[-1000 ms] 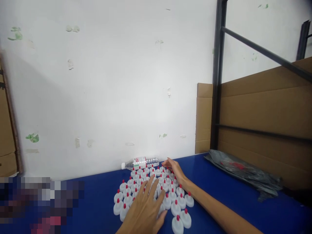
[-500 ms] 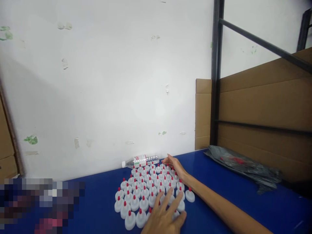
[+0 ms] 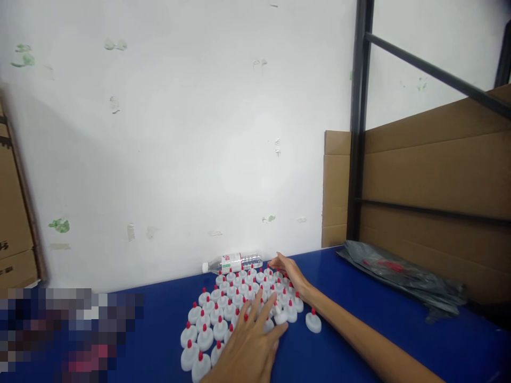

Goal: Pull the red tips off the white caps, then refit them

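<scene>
Caps (image 3: pixel 239 303), white plastic discs each with a small red nozzle tip, stand packed in rows on your glossy blue desk (image 3: pixel 359 340); take that cluster as the landmark. Behind it rises a white wall (image 3: pixel 179 133) blotched with green marks. To its right stand flat brown cardboard sheets (image 3: pixel 431 175) against a black metal frame (image 3: pixel 357 122), and below them a crumpled grey plastic bag (image 3: pixel 403 274) lies on the desk. At the cluster's far edge a clear water bottle (image 3: pixel 233 262) lies on its side. Your right hand (image 3: pixel 289 274) rests at the far right corner of the cluster, fingers curved against the caps, its grip loose and holding nothing. Your left hand (image 3: pixel 249 348) lies flat over the near caps, fingers spread wide, grip open. Half a second ago the near rows were looser; one cap (image 3: pixel 313 322) now sits apart to the right.
</scene>
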A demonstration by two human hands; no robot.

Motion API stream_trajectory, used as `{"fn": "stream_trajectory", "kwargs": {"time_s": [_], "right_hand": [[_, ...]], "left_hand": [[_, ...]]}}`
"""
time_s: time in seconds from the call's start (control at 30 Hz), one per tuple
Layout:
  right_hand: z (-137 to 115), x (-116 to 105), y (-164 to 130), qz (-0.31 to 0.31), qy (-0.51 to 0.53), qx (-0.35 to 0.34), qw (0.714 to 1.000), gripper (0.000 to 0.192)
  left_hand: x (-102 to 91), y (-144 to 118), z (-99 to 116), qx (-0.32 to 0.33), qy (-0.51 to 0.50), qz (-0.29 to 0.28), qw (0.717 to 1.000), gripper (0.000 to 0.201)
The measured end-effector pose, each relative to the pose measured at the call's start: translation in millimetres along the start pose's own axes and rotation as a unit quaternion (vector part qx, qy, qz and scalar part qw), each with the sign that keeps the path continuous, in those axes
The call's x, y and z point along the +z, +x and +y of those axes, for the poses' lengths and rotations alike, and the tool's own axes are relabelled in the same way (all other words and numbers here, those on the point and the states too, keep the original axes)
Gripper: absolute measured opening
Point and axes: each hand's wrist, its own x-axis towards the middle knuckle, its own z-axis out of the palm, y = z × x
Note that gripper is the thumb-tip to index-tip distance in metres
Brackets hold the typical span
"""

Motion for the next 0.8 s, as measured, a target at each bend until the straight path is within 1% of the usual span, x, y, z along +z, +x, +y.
{"fn": "stream_trajectory", "kwargs": {"time_s": [0.1, 0.33, 0.43, 0.53, 0.6, 0.7, 0.8], "right_hand": [[2.2, 0.0, 1.6, -0.002, -0.007, -0.004, 1.000, 0.031], [4.7, 0.8, 2.4, -0.005, -0.019, -0.012, 1.000, 0.032], [4.0, 1.5, 1.1, -0.009, -0.025, -0.013, 1.000, 0.032], [3.2, 1.8, 0.3, -0.017, -0.031, -0.018, 0.999, 0.032], [3.1, 1.6, 0.4, -0.021, -0.035, -0.021, 0.999, 0.032], [4.1, 1.0, 1.5, -0.024, -0.042, -0.023, 0.999, 0.032], [6.1, 0.3, 2.6, -0.025, -0.050, -0.024, 0.998, 0.031]], "left_hand": [[-2.3, 0.7, -3.5, 0.003, 0.007, 0.007, 1.000, 0.047], [5.6, 3.4, -2.7, 0.027, 0.048, 0.030, 0.998, 0.038], [5.7, 2.1, -0.8, 0.014, 0.062, 0.050, 0.997, 0.036], [5.4, 0.2, 1.3, -0.025, 0.062, 0.073, 0.995, 0.039], [4.9, -0.5, 2.4, -0.046, 0.055, 0.074, 0.995, 0.042], [4.0, -0.8, 3.5, -0.044, 0.041, 0.067, 0.996, 0.049], [4.1, -1.6, 3.6, -0.044, 0.047, 0.085, 0.994, 0.055]]}}
